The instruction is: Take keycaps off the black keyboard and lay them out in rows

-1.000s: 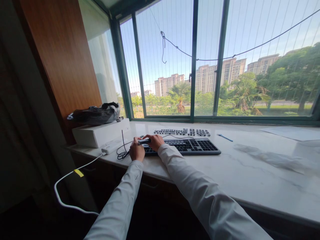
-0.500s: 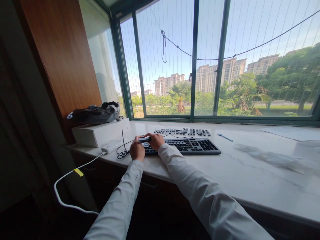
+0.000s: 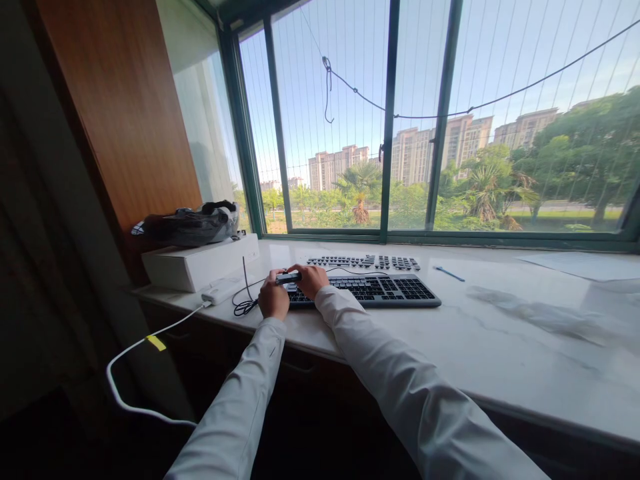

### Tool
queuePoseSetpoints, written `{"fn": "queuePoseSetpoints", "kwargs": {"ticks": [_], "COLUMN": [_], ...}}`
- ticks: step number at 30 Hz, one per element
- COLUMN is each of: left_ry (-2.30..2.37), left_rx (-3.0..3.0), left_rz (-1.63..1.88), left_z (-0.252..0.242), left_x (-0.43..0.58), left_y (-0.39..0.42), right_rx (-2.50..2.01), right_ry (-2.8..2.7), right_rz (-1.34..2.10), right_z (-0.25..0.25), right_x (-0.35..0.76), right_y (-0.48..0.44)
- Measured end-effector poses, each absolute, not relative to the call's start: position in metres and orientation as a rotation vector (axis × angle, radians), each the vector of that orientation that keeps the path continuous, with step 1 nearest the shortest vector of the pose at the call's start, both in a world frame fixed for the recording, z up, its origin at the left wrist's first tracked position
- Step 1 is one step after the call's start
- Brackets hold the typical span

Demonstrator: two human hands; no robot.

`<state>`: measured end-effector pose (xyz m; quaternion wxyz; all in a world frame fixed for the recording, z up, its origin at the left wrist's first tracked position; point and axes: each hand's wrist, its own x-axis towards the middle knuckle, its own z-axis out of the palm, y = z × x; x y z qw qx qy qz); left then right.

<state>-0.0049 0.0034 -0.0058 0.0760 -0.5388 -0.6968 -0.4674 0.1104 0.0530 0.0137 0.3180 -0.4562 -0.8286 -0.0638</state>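
Both your hands meet at the left end of the flat black-keyed keyboard with the grey frame (image 3: 367,291). Your left hand (image 3: 273,300) and right hand (image 3: 310,280) are each curled closed on one end of a small dark bar-shaped object (image 3: 289,279), holding it level just above the keys; what it is exactly is too small to tell. Gripped from both ends like that, it stays steady over the left-hand keys. The keyboard lies flat on the white marbled stone sill (image 3: 450,340), near its front edge, within arm's reach. Just behind it lies a row of loose dark keycaps (image 3: 364,263), set out close by. A thin black cable (image 3: 245,303) coils on the sill left of your left hand. Further left sits a long white box (image 3: 200,263) with a dark bag (image 3: 187,225) on top, against the wooden wall panel (image 3: 125,113). A white cable (image 3: 145,347) hangs off the sill's left edge.
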Motion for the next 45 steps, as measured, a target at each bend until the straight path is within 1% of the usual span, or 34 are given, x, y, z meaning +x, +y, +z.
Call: {"fn": "queuePoseSetpoints", "kwargs": {"ticks": [45], "left_ry": [-2.081], "left_rx": [-1.583], "left_rz": [-1.441], "left_z": [-0.0028], "left_x": [-0.0034], "left_y": [0.0015], "right_rx": [-1.209], "right_ry": [-2.188], "right_rz": [-0.174], "right_z": [0.0174], "right_x": [0.1125], "right_y": [0.0456]}}
